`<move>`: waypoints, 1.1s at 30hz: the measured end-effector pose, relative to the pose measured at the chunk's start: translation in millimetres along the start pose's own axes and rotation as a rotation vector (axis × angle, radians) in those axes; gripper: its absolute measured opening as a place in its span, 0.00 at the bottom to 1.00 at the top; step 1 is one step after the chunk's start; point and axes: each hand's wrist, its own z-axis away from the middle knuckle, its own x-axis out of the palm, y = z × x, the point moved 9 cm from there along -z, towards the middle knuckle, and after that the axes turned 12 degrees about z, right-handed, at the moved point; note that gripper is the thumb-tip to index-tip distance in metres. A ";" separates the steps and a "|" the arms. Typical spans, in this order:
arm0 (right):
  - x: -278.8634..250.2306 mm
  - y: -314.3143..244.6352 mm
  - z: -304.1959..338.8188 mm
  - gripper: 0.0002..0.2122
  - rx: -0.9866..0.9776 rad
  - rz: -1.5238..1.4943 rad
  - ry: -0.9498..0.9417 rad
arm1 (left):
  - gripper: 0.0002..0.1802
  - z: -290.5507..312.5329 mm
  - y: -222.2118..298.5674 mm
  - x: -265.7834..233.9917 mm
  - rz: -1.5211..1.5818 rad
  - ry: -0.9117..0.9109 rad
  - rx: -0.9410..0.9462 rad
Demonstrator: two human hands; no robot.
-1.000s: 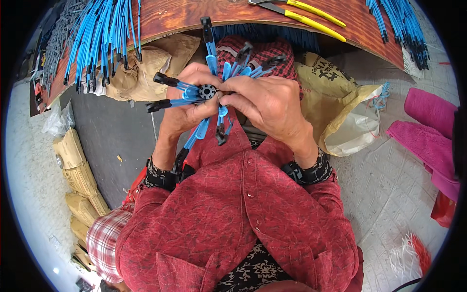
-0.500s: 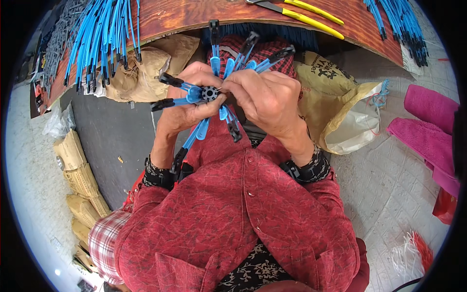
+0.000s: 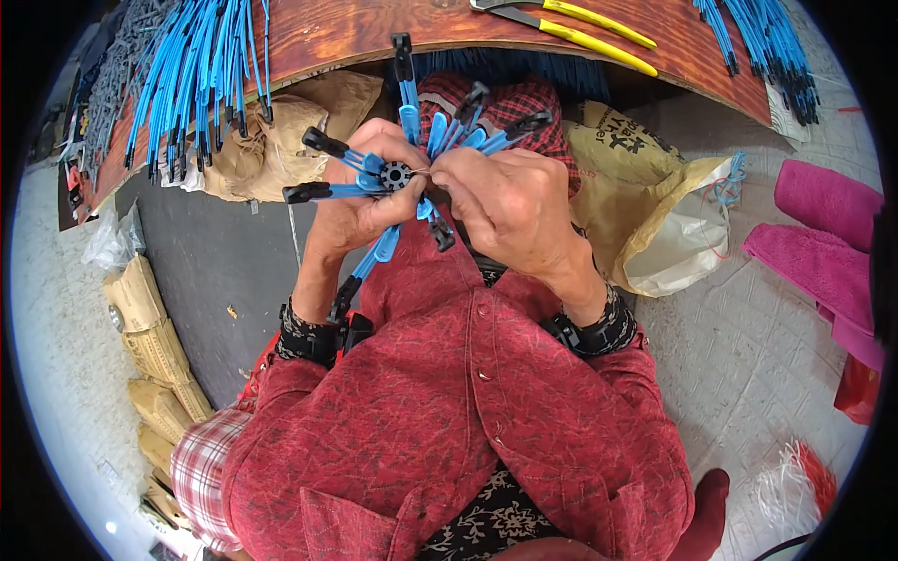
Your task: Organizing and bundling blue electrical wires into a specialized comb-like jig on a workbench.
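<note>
A round black slotted hub (image 3: pixel 397 175) sits in my left hand (image 3: pixel 344 222), whose fingers and thumb are closed around it. Blue plastic arms (image 3: pixel 409 120) spread from the hub in several directions, each tipped with a black end piece (image 3: pixel 401 56). Close beside the hub, my right hand (image 3: pixel 524 206) pinches a thin wire (image 3: pixel 422 171) between thumb and forefinger. This wire runs from those fingertips to the hub's edge, next to my left thumb. Where its far end goes cannot be made out. My right palm hides part of the blue arms behind it.
Ahead is a wooden tabletop (image 3: pixel 374 26) with yellow-handled pliers (image 3: pixel 599 37). Bundles of blue arms hang over its edge at left (image 3: pixel 192 89) and right (image 3: pixel 772 61). An opened sack (image 3: pixel 655 206), pink towels (image 3: pixel 814 243) and stacked brown packages (image 3: pixel 154 327) lie around.
My right fingertips have drawn slightly right, away from the hub, and more of the wire shows. The hub and its arms have shifted a little left. Something dark red now shows at lower right.
</note>
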 end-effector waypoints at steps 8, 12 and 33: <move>4.6 -0.8 -5.0 0.10 0.034 -0.011 0.014 | 0.09 2.8 5.7 0.7 -0.072 0.001 -0.061; -8.2 11.8 -1.3 0.11 0.125 0.123 0.017 | 0.12 -8.1 0.1 14.5 -0.128 -0.086 0.100; -49.8 4.2 31.9 0.13 0.218 0.207 0.274 | 0.18 -27.8 -20.4 44.6 0.247 -0.231 -0.179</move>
